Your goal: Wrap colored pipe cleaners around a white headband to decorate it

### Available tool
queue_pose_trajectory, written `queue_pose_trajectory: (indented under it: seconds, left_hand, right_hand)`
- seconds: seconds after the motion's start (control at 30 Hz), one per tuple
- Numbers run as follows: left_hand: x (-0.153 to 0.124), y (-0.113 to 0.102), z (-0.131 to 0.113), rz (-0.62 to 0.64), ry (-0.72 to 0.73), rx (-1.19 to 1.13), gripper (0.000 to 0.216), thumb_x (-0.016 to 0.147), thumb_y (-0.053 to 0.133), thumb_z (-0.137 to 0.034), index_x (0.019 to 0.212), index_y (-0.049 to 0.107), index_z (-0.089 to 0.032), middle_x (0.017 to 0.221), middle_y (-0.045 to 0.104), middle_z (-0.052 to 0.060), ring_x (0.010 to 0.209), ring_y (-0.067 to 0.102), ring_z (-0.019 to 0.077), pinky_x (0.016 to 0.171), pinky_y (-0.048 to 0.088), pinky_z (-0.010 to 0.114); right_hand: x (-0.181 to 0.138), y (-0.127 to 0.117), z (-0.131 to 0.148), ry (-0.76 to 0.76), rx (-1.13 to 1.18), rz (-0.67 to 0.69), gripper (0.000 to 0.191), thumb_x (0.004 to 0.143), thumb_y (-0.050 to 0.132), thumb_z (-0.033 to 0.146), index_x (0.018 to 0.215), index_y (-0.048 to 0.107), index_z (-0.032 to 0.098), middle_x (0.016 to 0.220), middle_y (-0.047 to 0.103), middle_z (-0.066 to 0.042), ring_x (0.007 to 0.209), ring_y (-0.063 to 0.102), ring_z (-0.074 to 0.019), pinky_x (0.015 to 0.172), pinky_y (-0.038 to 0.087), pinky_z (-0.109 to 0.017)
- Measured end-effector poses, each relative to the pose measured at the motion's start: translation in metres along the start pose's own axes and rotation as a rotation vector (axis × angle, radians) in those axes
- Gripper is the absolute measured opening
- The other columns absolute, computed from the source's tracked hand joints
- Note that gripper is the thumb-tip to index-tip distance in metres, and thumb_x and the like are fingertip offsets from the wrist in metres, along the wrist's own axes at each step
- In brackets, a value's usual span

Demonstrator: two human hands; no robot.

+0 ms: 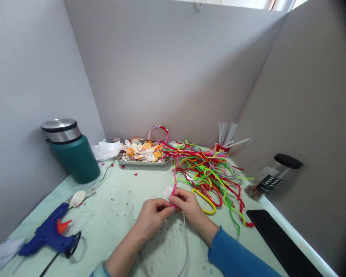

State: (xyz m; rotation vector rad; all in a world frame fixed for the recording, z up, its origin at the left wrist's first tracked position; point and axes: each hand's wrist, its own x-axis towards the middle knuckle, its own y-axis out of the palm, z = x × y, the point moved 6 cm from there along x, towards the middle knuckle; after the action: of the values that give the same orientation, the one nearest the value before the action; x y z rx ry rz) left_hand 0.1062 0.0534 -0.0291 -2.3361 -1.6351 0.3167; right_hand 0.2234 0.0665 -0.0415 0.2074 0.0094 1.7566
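Observation:
My left hand [154, 216] and my right hand [190, 207] meet low in the middle of the head view, both with fingers pinched. Between them is a bright pink pipe cleaner [175, 175], its free end rising toward the pile behind. The pinched part sits at the top of a thin, pale wire loop [187, 238], which hangs down between my wrists. My fingertips cover the spot where pipe cleaner and loop meet. Just behind the fingers lies a whitish, translucent shell [167, 191]. Scissors with red and yellow handles [209, 206] rest right of my right hand.
A metal tray [142, 163] of shells stands at the back, with a wrapped ring [167, 135] behind. Colourful pipe cleaners [207, 165] spread rightward. A blue glue gun [50, 232] and green flask [75, 157] stand left; a jar [272, 177] and black strip [279, 238] lie right.

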Motion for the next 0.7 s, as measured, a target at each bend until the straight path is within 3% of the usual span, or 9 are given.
queue_pose_trajectory:
  seconds: [0.23,0.47,0.7]
  left_hand:
    - [-0.001,0.000,-0.005,0.010,0.039,-0.041,0.025,0.074,0.055,-0.034,0.064,0.062,-0.012,0.056,0.053,0.000,0.053,0.042,0.0104,0.051,0.030,0.022]
    - [-0.002,-0.004,-0.007,-0.042,0.113,-0.219,0.021,0.074,0.059,-0.028,0.090,0.050,-0.016,0.058,0.052,-0.005,0.050,0.042,0.0080,0.049,0.030,0.018]
    - [-0.002,-0.008,-0.010,-0.067,0.162,-0.198,0.020,0.076,0.059,-0.030,0.089,0.060,-0.015,0.066,0.058,0.000,0.059,0.049,0.0105,0.055,0.036,0.020]
  right_hand:
    - [0.001,0.000,-0.001,0.027,0.045,0.012,0.023,0.073,0.064,0.035,0.066,0.054,0.016,0.055,0.045,0.005,0.047,0.035,-0.0069,0.045,0.026,-0.021]
    - [0.001,-0.002,-0.006,0.046,0.057,-0.031,0.025,0.073,0.064,0.038,0.068,0.053,0.016,0.052,0.042,0.007,0.043,0.033,-0.0062,0.042,0.025,-0.020]
    - [0.002,0.000,-0.005,0.063,0.071,-0.024,0.024,0.072,0.065,0.037,0.068,0.054,0.016,0.050,0.042,0.007,0.042,0.034,-0.0060,0.042,0.024,-0.020]
